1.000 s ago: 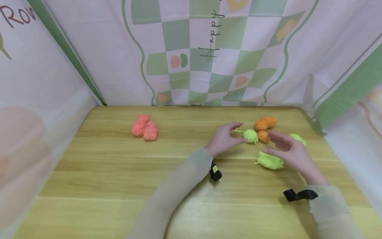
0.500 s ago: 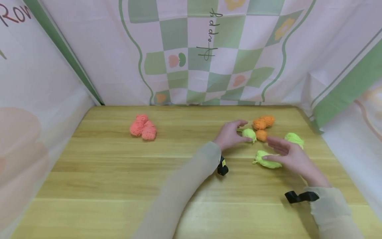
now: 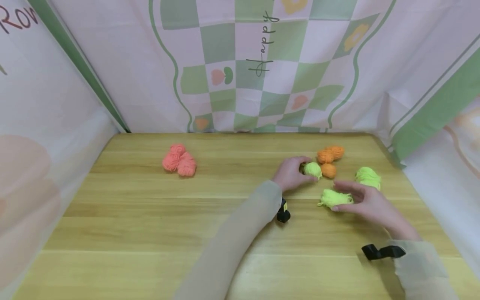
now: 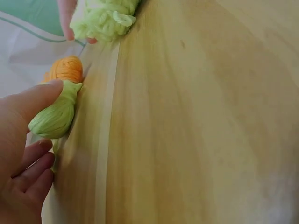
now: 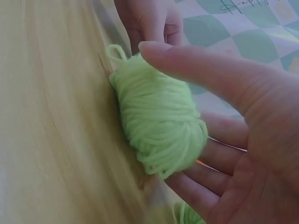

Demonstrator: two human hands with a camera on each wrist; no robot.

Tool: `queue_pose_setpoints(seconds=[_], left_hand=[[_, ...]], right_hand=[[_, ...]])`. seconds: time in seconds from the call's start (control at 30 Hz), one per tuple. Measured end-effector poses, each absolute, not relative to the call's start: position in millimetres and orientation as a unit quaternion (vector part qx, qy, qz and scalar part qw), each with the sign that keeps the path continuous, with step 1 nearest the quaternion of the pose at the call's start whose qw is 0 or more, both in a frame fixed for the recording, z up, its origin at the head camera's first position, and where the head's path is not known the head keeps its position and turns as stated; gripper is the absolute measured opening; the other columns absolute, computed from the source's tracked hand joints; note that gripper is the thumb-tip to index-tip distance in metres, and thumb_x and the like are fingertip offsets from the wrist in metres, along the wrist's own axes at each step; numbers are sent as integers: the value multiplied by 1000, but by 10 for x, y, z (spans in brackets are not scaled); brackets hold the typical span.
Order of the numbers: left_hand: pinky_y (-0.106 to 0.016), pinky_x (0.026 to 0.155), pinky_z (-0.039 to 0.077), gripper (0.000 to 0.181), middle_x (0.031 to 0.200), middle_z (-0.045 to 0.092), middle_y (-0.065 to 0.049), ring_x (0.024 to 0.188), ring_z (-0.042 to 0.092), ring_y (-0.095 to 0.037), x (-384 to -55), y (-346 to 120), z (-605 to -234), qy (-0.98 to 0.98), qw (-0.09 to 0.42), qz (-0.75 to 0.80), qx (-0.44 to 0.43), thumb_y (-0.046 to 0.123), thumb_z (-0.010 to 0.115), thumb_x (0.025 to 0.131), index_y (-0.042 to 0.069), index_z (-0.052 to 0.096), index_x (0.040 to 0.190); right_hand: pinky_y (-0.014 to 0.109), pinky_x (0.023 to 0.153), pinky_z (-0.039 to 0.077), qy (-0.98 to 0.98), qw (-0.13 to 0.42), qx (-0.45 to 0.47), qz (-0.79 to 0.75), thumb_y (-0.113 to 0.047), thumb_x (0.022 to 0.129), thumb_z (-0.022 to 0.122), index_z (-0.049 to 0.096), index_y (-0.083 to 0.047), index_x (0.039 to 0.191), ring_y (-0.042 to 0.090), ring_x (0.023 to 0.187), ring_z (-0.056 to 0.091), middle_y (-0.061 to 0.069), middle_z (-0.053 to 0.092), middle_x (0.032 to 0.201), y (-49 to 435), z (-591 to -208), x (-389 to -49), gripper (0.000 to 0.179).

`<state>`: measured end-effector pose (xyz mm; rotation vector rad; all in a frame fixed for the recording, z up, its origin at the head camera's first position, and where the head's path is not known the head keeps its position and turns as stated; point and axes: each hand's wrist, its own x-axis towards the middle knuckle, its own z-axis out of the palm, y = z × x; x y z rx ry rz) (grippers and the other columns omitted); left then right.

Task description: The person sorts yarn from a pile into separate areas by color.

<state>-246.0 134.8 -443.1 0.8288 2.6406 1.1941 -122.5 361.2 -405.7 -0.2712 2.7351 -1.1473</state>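
In the head view, my left hand (image 3: 294,174) frames a small light-green yarn ball (image 3: 312,170) between thumb and fingers. The left wrist view shows the thumb over that ball (image 4: 55,114), with the other fingers (image 4: 37,163) loosely bent below and a gap left. My right hand (image 3: 369,202) is around a light-green yarn skein (image 3: 335,198), thumb on the near side, fingers on the far side. In the right wrist view, the thumb lies across one end of this skein (image 5: 159,112) and the fingers (image 5: 210,158) extend behind it, spread apart.
Orange yarn balls (image 3: 330,154) lie just beyond the left hand. Another light-green skein (image 3: 368,178) sits behind the right hand. Pink yarn balls (image 3: 180,160) are clustered at the left on the wooden table (image 3: 131,216). A printed curtain (image 3: 221,83) hangs along the back edge.
My left hand has moved right until its thumb and fingers stand around the small green ball. My right hand has shifted nearer to me, its thumb now at the skein's near side.
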Motion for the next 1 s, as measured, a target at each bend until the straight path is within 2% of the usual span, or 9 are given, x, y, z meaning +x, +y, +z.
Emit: queue_pose_setpoints(seconds=[0.07,0.1,0.2,0.3,0.33,0.43,0.57,0.77,1.0], left_hand=[[-17,106,38,62,135,63,9,122,55,-5,-2458,1356,-4438,877,58,390,274,39,85,84,20,63,138],[-17,105,38,60,135,63,9,122,55,-5,-2455,1360,-4439,878,55,389,274,38,85,84,20,64,138],[-16,103,39,56,132,65,9,120,57,-6,-2447,1372,-4437,881,51,385,271,37,84,86,20,64,137],[-15,101,40,53,130,66,8,118,58,-6,-2438,1385,-4431,881,51,386,269,34,82,89,18,65,136],[-15,101,40,52,130,66,8,117,58,-6,-2436,1388,-4430,882,51,385,268,34,82,89,18,65,136],[-14,100,41,51,130,66,7,117,59,-5,-2432,1391,-4430,882,51,385,267,32,81,90,17,64,135],[-14,99,42,51,130,65,7,116,58,-5,-2425,1384,-4426,882,54,386,264,30,81,91,16,63,136],[-12,95,43,50,124,67,6,109,59,-3,-2412,1369,-4409,879,54,396,259,25,82,89,15,63,135],[-11,88,45,50,116,67,5,100,59,-3,-2393,1348,-4417,872,47,411,262,21,83,88,13,63,133]], right_hand=[[4,92,35,919,85,-87,-374,-37,86,84,51,-2,146,39,130,50,20,55,143,3617,-4063,-1220,77],[9,96,39,921,87,-82,-371,-38,86,83,52,-3,146,39,130,49,19,55,143,3618,-4066,-1218,77],[38,106,45,923,87,-77,-367,-38,86,83,53,-3,145,41,131,47,20,54,144,3622,-4072,-1217,75],[64,102,41,924,80,-74,-367,-36,86,84,55,-3,144,44,132,45,21,54,144,3624,-4079,-1214,72],[62,101,43,925,77,-72,-366,-36,86,84,56,-4,143,44,131,45,21,54,144,3625,-4083,-1215,71],[43,97,48,930,69,-65,-354,-38,85,84,60,-7,140,39,129,48,18,57,142,3627,-4090,-1216,67],[21,85,47,935,65,-64,-344,-38,85,84,62,-8,138,35,122,52,19,59,138,3632,-4100,-1221,64],[18,83,47,936,63,-61,-341,-38,85,84,63,-8,137,28,118,52,18,61,137,3640,-4130,-1221,63],[19,83,47,934,60,-62,-347,-37,85,85,64,-8,137,31,119,53,19,61,136,3646,-4135,-1213,63]])
